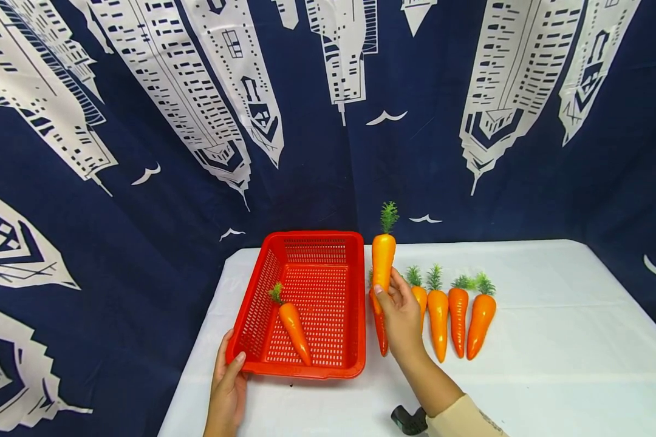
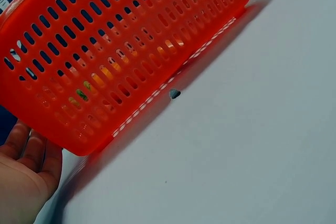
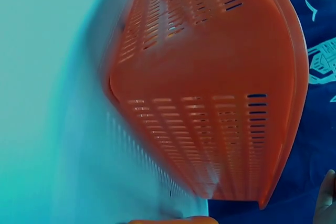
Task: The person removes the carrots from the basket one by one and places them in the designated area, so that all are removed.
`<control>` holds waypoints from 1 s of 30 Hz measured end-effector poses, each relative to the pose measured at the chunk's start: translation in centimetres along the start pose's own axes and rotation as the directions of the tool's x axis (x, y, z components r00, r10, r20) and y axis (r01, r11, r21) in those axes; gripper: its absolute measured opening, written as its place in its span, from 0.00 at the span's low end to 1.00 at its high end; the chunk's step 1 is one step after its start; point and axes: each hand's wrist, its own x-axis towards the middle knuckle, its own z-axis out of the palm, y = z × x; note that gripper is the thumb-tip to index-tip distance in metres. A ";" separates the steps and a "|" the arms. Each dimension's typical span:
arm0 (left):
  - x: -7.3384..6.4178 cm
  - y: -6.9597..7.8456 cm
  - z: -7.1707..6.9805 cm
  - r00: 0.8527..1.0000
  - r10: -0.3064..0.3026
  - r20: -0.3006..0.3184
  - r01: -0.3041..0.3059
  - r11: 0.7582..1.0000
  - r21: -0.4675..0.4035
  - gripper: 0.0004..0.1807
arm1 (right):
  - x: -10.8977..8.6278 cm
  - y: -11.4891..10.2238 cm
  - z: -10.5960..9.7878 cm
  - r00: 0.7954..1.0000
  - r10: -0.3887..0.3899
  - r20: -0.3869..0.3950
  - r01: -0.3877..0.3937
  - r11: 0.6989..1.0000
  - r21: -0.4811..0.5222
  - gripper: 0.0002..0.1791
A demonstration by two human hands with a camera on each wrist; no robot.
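A red plastic basket (image 1: 359, 303) with slotted walls stands on the table, and one orange carrot (image 1: 294, 332) with a green top lies inside it. My left hand (image 1: 229, 382) grips the basket's near left corner, thumb over the rim; in the left wrist view its fingers (image 2: 34, 153) are against the outside. To the right of the basket, my right hand (image 1: 406, 315) holds a glossy orange carrot (image 1: 383, 258), green top pointing up. In the right wrist view, a strip of orange (image 3: 173, 221) shows at the bottom edge beside the basket wall (image 3: 205, 61).
Several more carrots (image 1: 439, 318) lie in a row right of the basket, some partly hidden by my right hand. A white cloth (image 1: 552, 321) covers the table. Behind hangs a dark blue curtain (image 1: 317, 176) with white buildings. A black object (image 1: 409, 420) lies near my right sleeve.
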 end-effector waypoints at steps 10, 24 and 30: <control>0.0 0.0 0.0 1.000 0.009 0.005 -0.009 1.000 -0.005 0.32 | 0.0 0.1 -1.4 1.000 0.022 -0.008 -0.023 1.000 -0.018 0.34; 0.1 -0.1 0.0 1.000 0.023 -0.001 -0.023 1.000 -0.002 0.32 | -0.2 0.7 -3.6 0.996 0.031 -0.084 -0.032 0.999 -0.019 0.33; 0.2 -0.1 0.0 1.000 0.023 -0.007 -0.023 1.000 -0.008 0.33 | -0.1 0.9 -4.6 0.994 0.044 -0.099 -0.047 0.999 -0.024 0.34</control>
